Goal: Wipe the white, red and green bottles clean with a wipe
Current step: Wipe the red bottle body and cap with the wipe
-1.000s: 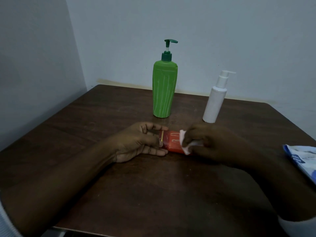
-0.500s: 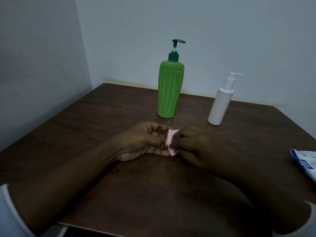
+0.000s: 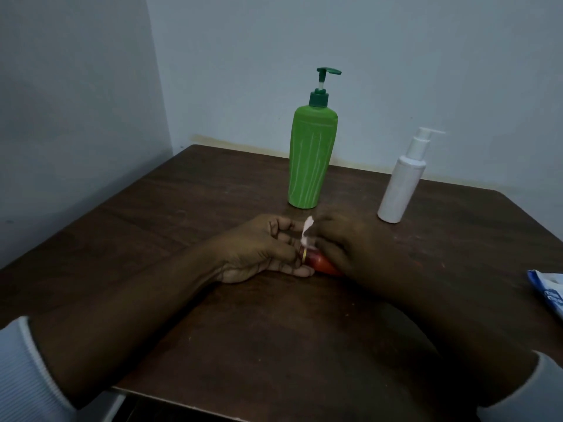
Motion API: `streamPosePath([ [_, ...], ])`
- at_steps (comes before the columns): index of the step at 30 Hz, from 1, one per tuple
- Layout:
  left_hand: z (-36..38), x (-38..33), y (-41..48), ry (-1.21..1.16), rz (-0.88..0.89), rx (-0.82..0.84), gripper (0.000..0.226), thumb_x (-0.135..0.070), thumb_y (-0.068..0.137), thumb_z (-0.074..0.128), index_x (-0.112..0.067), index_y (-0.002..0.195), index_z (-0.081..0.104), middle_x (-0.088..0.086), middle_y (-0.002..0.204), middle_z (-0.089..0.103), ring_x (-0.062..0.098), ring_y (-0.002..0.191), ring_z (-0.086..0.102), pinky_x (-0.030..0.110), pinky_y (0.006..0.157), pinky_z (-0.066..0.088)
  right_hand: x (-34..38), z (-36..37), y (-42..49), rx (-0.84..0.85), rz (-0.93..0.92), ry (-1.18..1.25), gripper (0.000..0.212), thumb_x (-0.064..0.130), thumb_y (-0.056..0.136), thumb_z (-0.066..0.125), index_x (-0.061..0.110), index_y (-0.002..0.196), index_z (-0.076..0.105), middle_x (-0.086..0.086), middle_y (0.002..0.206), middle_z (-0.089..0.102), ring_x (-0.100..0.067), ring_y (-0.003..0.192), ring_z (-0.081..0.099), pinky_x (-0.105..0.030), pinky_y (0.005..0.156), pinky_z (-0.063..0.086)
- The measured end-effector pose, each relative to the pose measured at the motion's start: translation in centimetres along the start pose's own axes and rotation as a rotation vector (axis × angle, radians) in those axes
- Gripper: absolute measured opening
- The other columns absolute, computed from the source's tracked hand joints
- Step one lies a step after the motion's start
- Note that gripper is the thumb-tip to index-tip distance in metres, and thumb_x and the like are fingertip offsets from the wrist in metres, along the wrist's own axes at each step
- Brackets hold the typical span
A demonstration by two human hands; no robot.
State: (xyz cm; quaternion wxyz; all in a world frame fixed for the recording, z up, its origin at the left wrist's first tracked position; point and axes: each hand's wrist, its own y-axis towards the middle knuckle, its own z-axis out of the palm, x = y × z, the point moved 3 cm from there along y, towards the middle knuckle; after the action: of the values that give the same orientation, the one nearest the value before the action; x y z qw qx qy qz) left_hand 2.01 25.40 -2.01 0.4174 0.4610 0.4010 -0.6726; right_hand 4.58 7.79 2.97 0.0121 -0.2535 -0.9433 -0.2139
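Note:
A small red bottle (image 3: 324, 264) lies on its side on the dark wooden table (image 3: 213, 202), mostly hidden between my hands. My left hand (image 3: 259, 249) grips its cap end, where a gold ring shows. My right hand (image 3: 353, 245) covers the bottle's body and pinches a white wipe (image 3: 307, 231), which sticks up between the two hands. Behind them a tall green pump bottle (image 3: 312, 159) stands upright. A white pump bottle (image 3: 402, 184) stands upright to its right. Neither is touched.
A blue and white wipes packet (image 3: 548, 290) lies at the table's right edge, partly cut off. Grey walls close in behind and on the left. The table's near edge runs just below my forearms.
My right hand has slid left along the red bottle toward the cap with the wipe, which now stands up between the hands. The left hand has kept its hold. The view shifted slightly.

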Motion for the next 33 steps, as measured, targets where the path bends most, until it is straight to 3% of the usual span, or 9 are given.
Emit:
streamPosePath([
  [3,-0.1,0.3,-0.2,0.006,0.003,0.009,0.057,0.027,0.082,0.054,-0.001,0.130,0.065,0.027,0.119,0.072,0.033,0.098,0.075,0.039,0.083,0.064,-0.1,-0.3,0.2,-0.021,0.039,0.000,0.024,0.031,0.100,0.055,0.020,0.110,0.072,0.001,0.112,0.069,-0.015,0.101,0.061,-0.036,0.091,0.049],
  [9,0.3,0.5,0.0,0.036,0.014,-0.025,0.044,0.028,0.084,0.054,0.010,0.123,0.065,0.026,0.111,0.073,0.031,0.094,0.076,0.042,0.085,0.064,1.2,0.2,-1.5,0.147,-0.175,-0.021,0.014,0.018,0.091,0.065,0.013,0.100,0.076,-0.002,0.106,0.069,-0.016,0.097,0.061,-0.034,0.084,0.051],
  [14,0.1,0.0,-0.3,0.042,0.008,-0.027,0.049,0.031,0.085,0.048,0.005,0.123,0.066,0.026,0.118,0.072,0.032,0.098,0.075,0.038,0.081,0.064,-0.4,-0.1,0.1,-0.033,0.099,0.015,0.030,0.038,0.102,0.049,0.020,0.113,0.071,0.001,0.110,0.069,-0.015,0.100,0.062,-0.036,0.091,0.049],
  [17,0.6,0.1,-0.2,0.024,0.006,-0.014,0.048,0.030,0.086,0.047,0.004,0.123,0.066,0.025,0.117,0.072,0.028,0.094,0.076,0.041,0.083,0.064,-0.4,-0.1,-0.8,-0.011,0.124,-0.002,0.037,0.043,0.102,0.042,0.022,0.113,0.070,0.001,0.109,0.069,-0.014,0.099,0.062,-0.038,0.091,0.049],
  [20,0.8,0.1,-0.1,0.025,0.022,-0.009,0.043,0.027,0.088,0.049,0.005,0.121,0.067,0.018,0.104,0.073,0.019,0.083,0.073,0.041,0.081,0.064,-0.1,-0.6,-1.1,0.034,0.056,-0.053,0.028,0.033,0.099,0.054,0.020,0.116,0.072,-0.002,0.119,0.069,-0.018,0.108,0.063,-0.038,0.097,0.050],
  [24,0.4,0.0,-0.1,0.023,0.013,-0.062,0.044,0.024,0.087,0.054,0.007,0.127,0.061,0.023,0.111,0.071,0.028,0.090,0.075,0.041,0.080,0.065,-0.9,-2.4,-0.9,0.071,0.052,0.014,0.015,0.028,0.092,0.065,0.025,0.104,0.074,0.006,0.110,0.069,-0.006,0.098,0.062,-0.027,0.086,0.050],
  [28,0.3,0.0,-0.1,0.034,0.002,-0.093,0.043,0.023,0.085,0.058,0.006,0.125,0.062,0.024,0.111,0.072,0.033,0.093,0.076,0.038,0.076,0.064,-4.4,-4.8,-2.8,0.257,0.267,0.073,0.002,0.036,0.086,0.068,0.036,0.088,0.068,0.015,0.097,0.069,0.004,0.086,0.062,-0.021,0.077,0.049],
  [33,0.2,0.3,-0.2,0.041,-0.003,-0.084,0.040,0.018,0.087,0.061,0.005,0.125,0.063,0.022,0.109,0.073,0.030,0.096,0.075,0.038,0.079,0.064,-7.3,-6.9,-5.7,0.443,0.411,0.242,0.010,0.026,0.087,0.075,0.035,0.082,0.073,0.017,0.096,0.074,0.000,0.092,0.068,-0.035,0.088,0.055],
])
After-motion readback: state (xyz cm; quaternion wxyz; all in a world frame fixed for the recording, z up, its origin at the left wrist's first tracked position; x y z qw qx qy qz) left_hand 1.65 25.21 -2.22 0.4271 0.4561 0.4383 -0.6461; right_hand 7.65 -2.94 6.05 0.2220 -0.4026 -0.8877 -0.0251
